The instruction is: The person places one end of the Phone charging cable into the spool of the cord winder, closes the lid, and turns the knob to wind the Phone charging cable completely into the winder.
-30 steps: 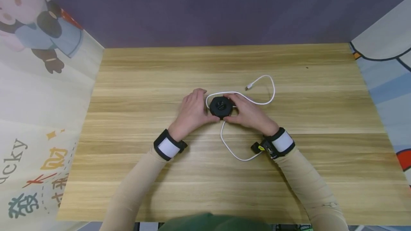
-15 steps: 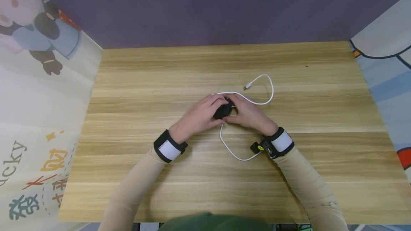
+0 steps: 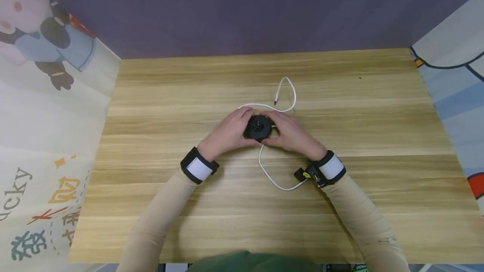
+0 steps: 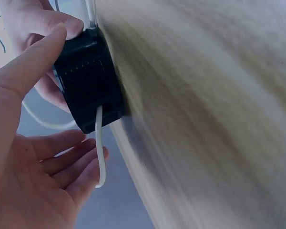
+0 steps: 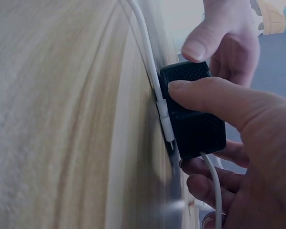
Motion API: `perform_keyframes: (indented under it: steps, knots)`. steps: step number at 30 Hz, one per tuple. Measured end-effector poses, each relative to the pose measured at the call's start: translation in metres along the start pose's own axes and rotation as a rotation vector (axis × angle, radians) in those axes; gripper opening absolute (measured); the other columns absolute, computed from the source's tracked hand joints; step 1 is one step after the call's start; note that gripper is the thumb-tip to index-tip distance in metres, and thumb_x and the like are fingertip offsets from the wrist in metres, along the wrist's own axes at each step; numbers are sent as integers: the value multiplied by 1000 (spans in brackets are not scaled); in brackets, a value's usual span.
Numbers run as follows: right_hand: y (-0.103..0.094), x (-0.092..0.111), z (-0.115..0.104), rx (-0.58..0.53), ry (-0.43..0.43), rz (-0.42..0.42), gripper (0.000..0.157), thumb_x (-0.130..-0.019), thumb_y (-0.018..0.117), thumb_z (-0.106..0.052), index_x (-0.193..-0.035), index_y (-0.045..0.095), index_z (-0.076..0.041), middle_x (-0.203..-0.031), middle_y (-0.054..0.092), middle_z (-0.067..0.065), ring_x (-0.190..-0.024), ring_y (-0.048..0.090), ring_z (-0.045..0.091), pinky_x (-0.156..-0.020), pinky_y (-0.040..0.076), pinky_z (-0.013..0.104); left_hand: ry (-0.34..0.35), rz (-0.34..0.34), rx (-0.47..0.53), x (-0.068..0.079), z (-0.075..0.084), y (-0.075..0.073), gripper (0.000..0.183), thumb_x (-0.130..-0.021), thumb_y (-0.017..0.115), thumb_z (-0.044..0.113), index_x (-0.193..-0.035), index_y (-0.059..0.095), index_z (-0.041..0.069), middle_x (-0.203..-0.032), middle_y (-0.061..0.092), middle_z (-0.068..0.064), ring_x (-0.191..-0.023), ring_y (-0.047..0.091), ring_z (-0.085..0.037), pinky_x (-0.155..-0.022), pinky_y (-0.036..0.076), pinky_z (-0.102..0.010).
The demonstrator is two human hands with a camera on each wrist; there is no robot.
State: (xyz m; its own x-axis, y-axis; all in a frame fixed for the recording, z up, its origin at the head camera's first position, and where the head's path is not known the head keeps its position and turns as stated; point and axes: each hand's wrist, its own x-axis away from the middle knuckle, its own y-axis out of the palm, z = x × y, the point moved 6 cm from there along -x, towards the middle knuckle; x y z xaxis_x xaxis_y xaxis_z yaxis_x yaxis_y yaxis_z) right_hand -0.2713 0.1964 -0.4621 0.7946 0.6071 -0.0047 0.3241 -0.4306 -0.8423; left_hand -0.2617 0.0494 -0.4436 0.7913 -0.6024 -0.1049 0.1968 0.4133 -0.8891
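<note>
Both hands hold a black, many-sided cable winder (image 3: 258, 128) low over the middle of the table, a raised knob on its top. The left hand (image 3: 230, 133) curves round its left side. In the left wrist view that thumb presses the edge of the case, and white cable (image 4: 100, 143) leaves the case and runs over the fingers. My right hand (image 3: 291, 135) grips the right side, its thumb (image 5: 195, 93) flat on the ridged wall. One plug (image 3: 275, 100) lies behind the winder; another plug (image 5: 167, 126) shows beside the case in the right wrist view.
The wood-grain table (image 3: 170, 87) stretches out around the hands, with a dark wall (image 3: 257, 11) along its back edge. A length of cable (image 3: 266, 174) loops toward the right wrist, where a strapped camera (image 3: 302, 174) sits. Printed cloth (image 3: 45, 120) hangs at the left.
The left fingers reached over the winder's top, then drew back to its left side. The cable loop behind shrank and its plug slid left. My right hand stayed in place.
</note>
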Motion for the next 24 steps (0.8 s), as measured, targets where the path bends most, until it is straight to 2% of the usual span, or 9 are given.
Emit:
perform_keyframes:
  steps: [10,14,24]
  knots:
    - [1,1,-2,-10,11,-15,82,-72,76,-45,-139,43,-11,-134,51,13,-121,45,29,-101,36,53,-78,-89,21,1,-9,10,96,-64,76,59,-130,47,-4,-133,45,-16,-120,44,-23,-107,36,-34]
    - [1,1,-1,-8,15,-10,81,-72,75,-45,-138,44,-12,-130,53,11,-118,47,27,-101,36,52,-97,-87,20,1,-10,11,95,-65,74,60,-130,47,-4,-133,45,-16,-120,44,-24,-106,36,-34]
    - [-2,2,-3,-15,10,6,81,-72,75,-46,-138,44,-11,-133,51,11,-121,46,27,-102,35,51,-112,-81,21,-1,-8,10,88,-65,76,56,-125,50,-3,-126,49,-13,-112,47,-21,-102,40,-34]
